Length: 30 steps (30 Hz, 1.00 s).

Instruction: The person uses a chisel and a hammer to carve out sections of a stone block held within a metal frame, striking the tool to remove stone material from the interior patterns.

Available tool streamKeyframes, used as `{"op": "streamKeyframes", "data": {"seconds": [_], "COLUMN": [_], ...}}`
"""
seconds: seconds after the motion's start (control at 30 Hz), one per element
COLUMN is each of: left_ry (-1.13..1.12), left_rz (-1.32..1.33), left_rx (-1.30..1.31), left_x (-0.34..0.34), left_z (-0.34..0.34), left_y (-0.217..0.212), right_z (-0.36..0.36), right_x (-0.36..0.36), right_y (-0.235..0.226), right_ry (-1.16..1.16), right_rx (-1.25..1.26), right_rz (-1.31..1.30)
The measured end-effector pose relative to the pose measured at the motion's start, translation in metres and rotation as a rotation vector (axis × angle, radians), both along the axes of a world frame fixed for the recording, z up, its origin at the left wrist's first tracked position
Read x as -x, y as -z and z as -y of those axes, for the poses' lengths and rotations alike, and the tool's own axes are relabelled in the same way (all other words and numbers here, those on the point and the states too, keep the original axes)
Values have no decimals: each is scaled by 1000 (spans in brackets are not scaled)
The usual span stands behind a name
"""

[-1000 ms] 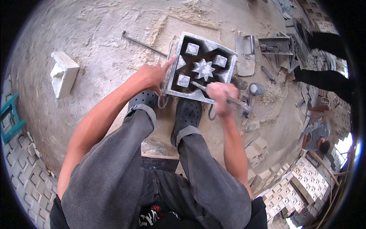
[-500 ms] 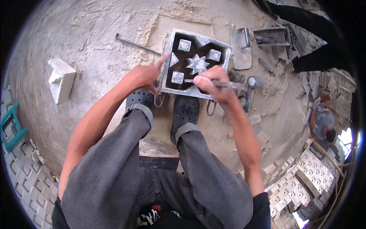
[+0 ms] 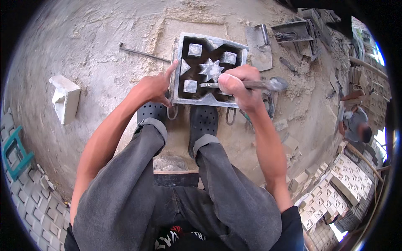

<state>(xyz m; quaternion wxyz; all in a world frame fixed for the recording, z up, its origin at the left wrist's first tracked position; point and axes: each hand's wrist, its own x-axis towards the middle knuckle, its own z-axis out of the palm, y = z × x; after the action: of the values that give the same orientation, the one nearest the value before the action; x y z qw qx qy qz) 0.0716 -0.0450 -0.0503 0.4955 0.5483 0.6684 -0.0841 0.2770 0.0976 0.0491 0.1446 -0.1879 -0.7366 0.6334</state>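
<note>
A square metal mould (image 3: 176,83) lies in front of my feet, with square blocks and a star-shaped core (image 3: 210,70) inside its dark cavity. My right hand (image 3: 243,87) is closed round a slim, stick-like tool (image 3: 209,85) over the mould's lower right part. The tool's narrow end points left, near the lower left block (image 3: 190,86); a rounded grey end shows right of my fist, and I cannot tell its exact kind. My left hand (image 3: 155,88) rests at the mould's left edge, index finger stretched along it and the other fingers low by a wire loop handle (image 3: 172,111).
A thin metal rod (image 3: 144,53) lies left of the mould. A flat trowel-like plate (image 3: 258,48) and a metal box-shaped piece (image 3: 294,32) lie at the right. A broken white block (image 3: 66,98) sits at left. Another person (image 3: 356,123) is at far right, near stacked patterned blocks (image 3: 351,180).
The tool in my right hand has tilted, its right end rising, and its tip sits beside the lower left block. My left hand stays at the edge. The whole view has shifted slightly.
</note>
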Motion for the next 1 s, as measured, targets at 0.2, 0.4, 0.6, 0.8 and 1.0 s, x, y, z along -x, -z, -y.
{"op": "streamKeyframes", "data": {"seconds": [0.2, 0.4, 0.6, 0.8, 1.0], "left_ry": [30, 11, -1, -11, -2], "left_rz": [-30, -26, 2, -10, -17], "left_rx": [-14, -11, -35, -38, -50], "left_x": [-1, 1, -1, 1, -1], "left_z": [0, 1, -1, 5, 0], "left_y": [8, 8, 9, 10, 6], "right_z": [35, 65, 74, 60, 61], "right_x": [4, 13, 12, 6, 12], "right_y": [-6, -18, 49, 2, 33], "right_ry": [510, 854, 808, 767, 608], "right_rx": [211, 180, 52, 298, -69], "right_rz": [-225, -223, 100, 37, 131]}}
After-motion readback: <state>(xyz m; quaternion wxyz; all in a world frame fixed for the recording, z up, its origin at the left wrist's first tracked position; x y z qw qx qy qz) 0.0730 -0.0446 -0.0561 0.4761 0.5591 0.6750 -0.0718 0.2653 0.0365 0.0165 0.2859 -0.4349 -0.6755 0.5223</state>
